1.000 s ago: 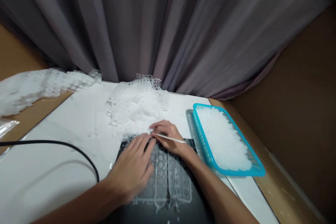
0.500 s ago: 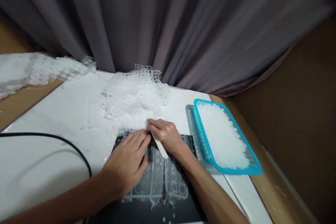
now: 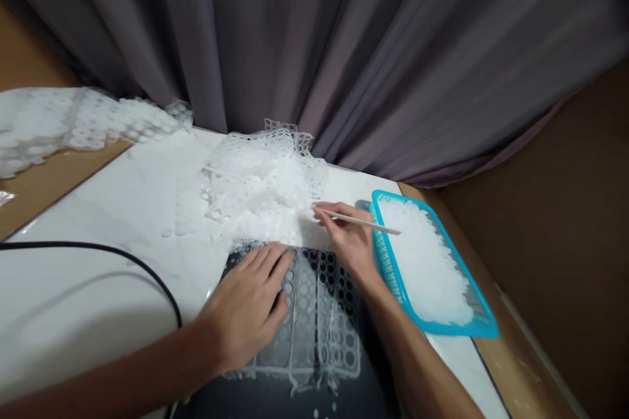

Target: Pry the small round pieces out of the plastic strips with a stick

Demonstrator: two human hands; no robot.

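Right grip [image 3: 352, 238] has shifted rightward, pinching the white stick [image 3: 377, 226] near its left end.

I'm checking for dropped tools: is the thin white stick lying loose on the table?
No, the right hand is holding the thin white stick.

On my feed, right hand [image 3: 351, 239] moved off left hand [image 3: 253, 294] toward blue basket [image 3: 457, 329]; white stick [image 3: 363, 220] swung rightward, far end now overlapping basket.
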